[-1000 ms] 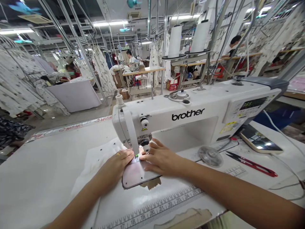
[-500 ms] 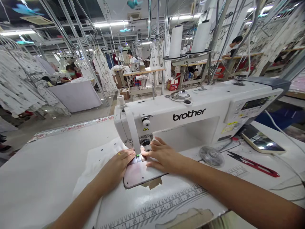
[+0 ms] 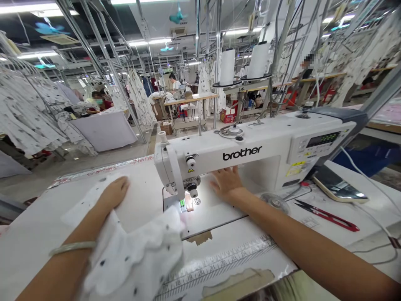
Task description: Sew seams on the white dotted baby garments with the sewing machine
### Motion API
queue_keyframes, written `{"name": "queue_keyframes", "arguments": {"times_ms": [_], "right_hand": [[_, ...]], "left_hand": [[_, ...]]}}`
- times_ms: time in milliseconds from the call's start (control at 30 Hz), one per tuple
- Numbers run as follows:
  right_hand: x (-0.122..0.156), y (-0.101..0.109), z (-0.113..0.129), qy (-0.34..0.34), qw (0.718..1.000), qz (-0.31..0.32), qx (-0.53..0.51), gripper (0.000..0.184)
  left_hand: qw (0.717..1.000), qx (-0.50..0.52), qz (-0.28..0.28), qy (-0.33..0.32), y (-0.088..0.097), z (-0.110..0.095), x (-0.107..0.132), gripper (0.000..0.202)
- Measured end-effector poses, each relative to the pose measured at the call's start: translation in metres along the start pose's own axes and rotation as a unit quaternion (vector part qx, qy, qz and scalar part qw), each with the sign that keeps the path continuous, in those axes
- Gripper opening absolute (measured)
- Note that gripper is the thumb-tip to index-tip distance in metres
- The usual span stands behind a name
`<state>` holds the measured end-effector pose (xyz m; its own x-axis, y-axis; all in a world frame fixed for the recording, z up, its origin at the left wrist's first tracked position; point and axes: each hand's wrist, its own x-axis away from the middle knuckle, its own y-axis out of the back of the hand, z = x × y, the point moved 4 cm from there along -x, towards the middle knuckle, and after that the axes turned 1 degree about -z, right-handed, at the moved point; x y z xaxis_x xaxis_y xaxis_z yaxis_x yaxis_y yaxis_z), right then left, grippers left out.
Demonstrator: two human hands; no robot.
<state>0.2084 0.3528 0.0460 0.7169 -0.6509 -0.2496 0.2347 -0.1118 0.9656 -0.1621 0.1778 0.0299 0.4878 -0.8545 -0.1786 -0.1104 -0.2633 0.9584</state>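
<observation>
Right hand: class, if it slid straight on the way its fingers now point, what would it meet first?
Probably the arm of the white Brother sewing machine, just beyond the fingertips of the right hand; depth is unclear, so the hand could instead pass beneath it.

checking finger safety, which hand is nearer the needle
The right hand, on the machine bed beside the needle; the left hand is farther off by the fabric.

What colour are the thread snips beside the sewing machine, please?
The thread snips are red, as the head view shows.

Brand "brother" on sewing machine (image 3: 242, 161) arm; tape rule (image 3: 216, 265) on table reads 18–24.
</observation>
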Motion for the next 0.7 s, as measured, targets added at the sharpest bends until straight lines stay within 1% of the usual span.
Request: {"name": "queue_keyframes", "arguments": {"times_ms": [33,67,100,133,200,267,367,433,500,567,633,700], "right_hand": [[0.002,0.001,0.002,0.014,1.0,0.003,-0.006,0.038],[0.004,0.001,0.005,0.035,0.999,0.007,-0.017,0.036],[0.007,0.0,0.01,0.061,0.998,0.009,-0.033,0.033],[0.01,-0.001,0.015,0.092,0.994,0.007,-0.057,0.029],[0.019,-0.003,0.027,0.169,0.979,-0.008,-0.118,0.021],[0.029,-0.004,0.039,0.251,0.951,-0.031,-0.178,0.017],[0.042,-0.003,0.054,0.358,0.905,-0.043,-0.227,0.02],[0.049,0.001,0.061,0.421,0.874,-0.043,-0.24,0.025],[0.054,0.006,0.065,0.467,0.847,-0.053,-0.248,0.027],[0.057,0.01,0.066,0.487,0.831,-0.068,-0.26,0.029],[0.058,0.011,0.067,0.491,0.824,-0.069,-0.274,0.032],[0.06,0.008,0.07,0.504,0.816,-0.052,-0.278,0.032]], "left_hand": [[0.999,-0.008,-0.001,0.034,0.006,0.01,-0.001,0.036],[0.998,-0.014,-0.001,0.058,0.01,0.014,0.002,0.039],[0.997,-0.016,0.001,0.07,0.013,0.013,0.007,0.042],[0.998,-0.012,0.006,0.068,0.014,0.007,0.015,0.044],[0.999,0.011,0.022,0.034,0.01,-0.018,0.037,0.045],[0.998,0.045,0.043,-0.011,0.001,-0.051,0.064,0.045],[0.994,0.078,0.064,-0.047,-0.012,-0.099,0.101,0.033],[0.992,0.089,0.076,-0.048,-0.017,-0.121,0.117,0.025],[0.989,0.101,0.094,-0.049,-0.017,-0.136,0.125,0.02],[0.978,0.147,0.138,-0.044,-0.015,-0.146,0.125,0.021],[0.955,0.218,0.196,-0.043,-0.014,-0.151,0.12,0.023],[0.929,0.275,0.245,-0.04,-0.014,-0.154,0.112,0.029]]}}
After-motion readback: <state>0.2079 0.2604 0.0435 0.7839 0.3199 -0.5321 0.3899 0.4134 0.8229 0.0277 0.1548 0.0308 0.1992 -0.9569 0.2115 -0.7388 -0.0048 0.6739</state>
